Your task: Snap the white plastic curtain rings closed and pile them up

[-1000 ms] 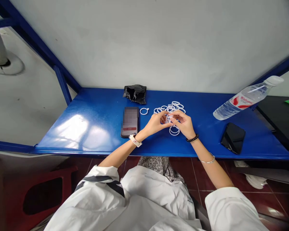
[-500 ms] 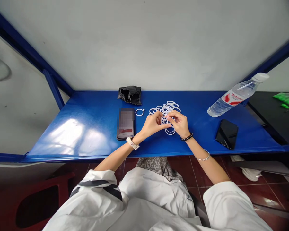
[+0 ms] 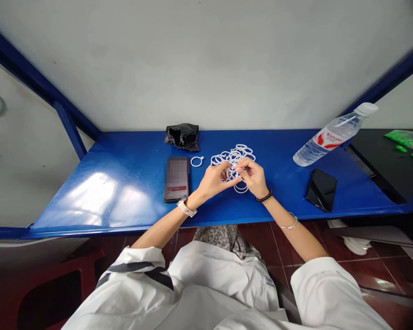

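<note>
White rings (image 3: pixel 231 174) (count unclear) are held right of the phone (image 3: pixel 176 178), in the half-curled left hand (image 3: pixel 212 181) and at the pinched fingertips of the right hand (image 3: pixel 253 178); probably light, stiffish, slick plastic, best gripped by the rim.

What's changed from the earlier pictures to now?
The view swung slightly right, so the blue table and everything on it sit further left in the picture. No hold was visibly taken or let go: the left hand and right hand stay together at the white rings. The black bag, bottle, lit phone and dark phone stayed put.
</note>
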Tool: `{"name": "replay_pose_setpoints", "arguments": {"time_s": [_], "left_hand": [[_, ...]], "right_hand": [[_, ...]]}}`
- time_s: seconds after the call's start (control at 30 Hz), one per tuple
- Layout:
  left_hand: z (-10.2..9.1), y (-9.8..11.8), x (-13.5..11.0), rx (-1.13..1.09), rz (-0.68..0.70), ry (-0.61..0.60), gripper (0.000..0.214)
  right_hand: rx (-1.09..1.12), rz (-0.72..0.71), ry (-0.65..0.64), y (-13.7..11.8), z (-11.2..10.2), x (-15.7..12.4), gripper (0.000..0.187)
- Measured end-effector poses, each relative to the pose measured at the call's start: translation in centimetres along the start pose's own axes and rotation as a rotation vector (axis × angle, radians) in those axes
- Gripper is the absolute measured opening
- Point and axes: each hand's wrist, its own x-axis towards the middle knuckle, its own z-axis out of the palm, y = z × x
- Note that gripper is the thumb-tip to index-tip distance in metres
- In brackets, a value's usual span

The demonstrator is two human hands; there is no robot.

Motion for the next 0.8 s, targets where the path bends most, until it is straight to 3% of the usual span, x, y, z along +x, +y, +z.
{"name": "replay_pose_setpoints", "arguments": {"time_s": [0.17, 0.37, 0.5, 0.67, 0.8], "left_hand": [[-1.1, -0.5, 0.5, 0.162, -0.057, 0.023, 0.043], [-4.1, -1.3, 1.4, 0.809, -0.325, 0.09, 0.025], [-5.3, -1.9, 1.3, 1.022, -0.464, 0.036, 0.025], [-5.5, -2.2, 1.3, 1.06, -0.468, -0.002, 0.026], [-5.3, -2.4, 1.4, 1.036, -0.463, 0.0, 0.025]], "right_hand": [[0.034, 0.073, -0.015, 0.6, -0.3, 0.2, 0.034], [-0.091, 0.145, 0.103, 1.4, -1.8, 0.7, 0.034], [-0.308, 0.081, -0.037, 1.7, -1.7, 0.6, 0.025], [-0.614, 0.04, -0.222, 2.3, -0.4, 0.1, 0.018], [-0.802, 0.052, -0.274, 3.2, -0.3, 0.1, 0.013]]}}
